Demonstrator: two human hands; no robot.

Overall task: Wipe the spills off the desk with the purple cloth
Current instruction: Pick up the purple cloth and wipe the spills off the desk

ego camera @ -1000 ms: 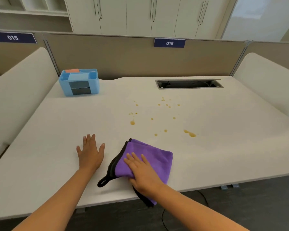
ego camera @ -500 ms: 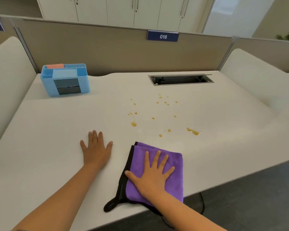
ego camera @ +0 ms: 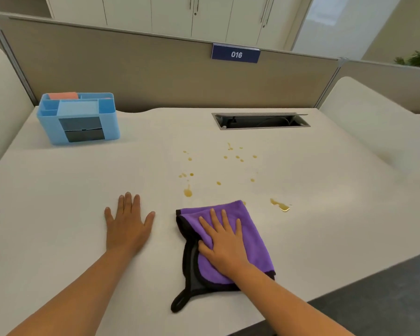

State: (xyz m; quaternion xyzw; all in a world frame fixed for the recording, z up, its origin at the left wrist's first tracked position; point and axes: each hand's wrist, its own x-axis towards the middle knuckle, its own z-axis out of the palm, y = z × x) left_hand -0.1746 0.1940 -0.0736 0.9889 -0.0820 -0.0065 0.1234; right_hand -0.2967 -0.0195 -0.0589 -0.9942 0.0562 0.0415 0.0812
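Note:
A folded purple cloth [ego camera: 251,226] with black trim and a black loop lies on the white desk [ego camera: 58,202] near its front edge. My right hand [ego camera: 224,246] presses flat on top of it, the thumb at a fold. My left hand [ego camera: 127,224] rests palm down on the bare desk to the cloth's left, fingers apart. Yellow-brown spills lie just beyond the cloth: a blot [ego camera: 187,192] at its far left, a larger puddle [ego camera: 280,205] to its right, and several small droplets [ego camera: 237,156] farther back. The cloth's far edge touches one droplet.
A blue desk organiser [ego camera: 79,117] stands at the back left. An open cable slot [ego camera: 261,121] is cut into the desk at the back right. A beige partition [ego camera: 155,73] closes the rear. The desk's front edge [ego camera: 349,282] runs diagonally at the lower right.
My right hand has slid the cloth forward, away from the desk's front edge, so its far edge now reaches the nearest droplets. My left hand stays flat on the desk.

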